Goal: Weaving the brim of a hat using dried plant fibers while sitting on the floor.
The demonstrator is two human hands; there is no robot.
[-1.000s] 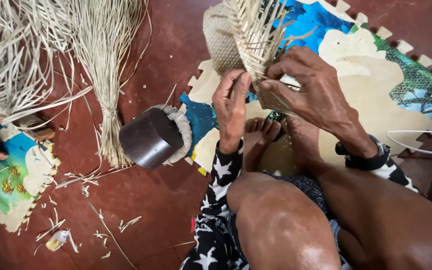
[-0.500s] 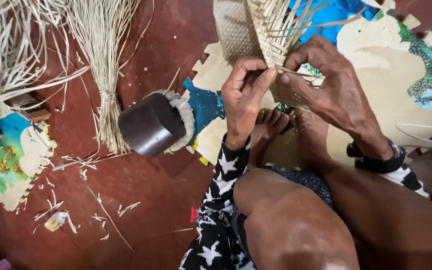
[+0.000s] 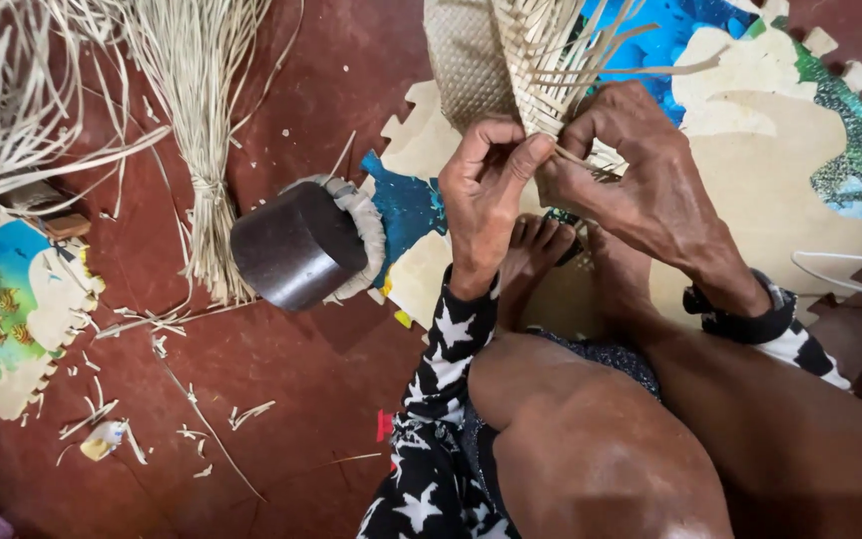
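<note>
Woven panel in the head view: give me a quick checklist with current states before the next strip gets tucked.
1. Left hand pinching a strip at the edge of the woven panel: ok.
2. Right hand bracing the panel beside it: ok.
3. Loose strip ends fan out untucked above the hands: not ok.
4. Spare tied bundle of strips lies on the floor to the left, apart from both hands: ok.
5. Dark cylinder lies tipped on its side: ok.
6. Strip tension: cannot tell.
</note>
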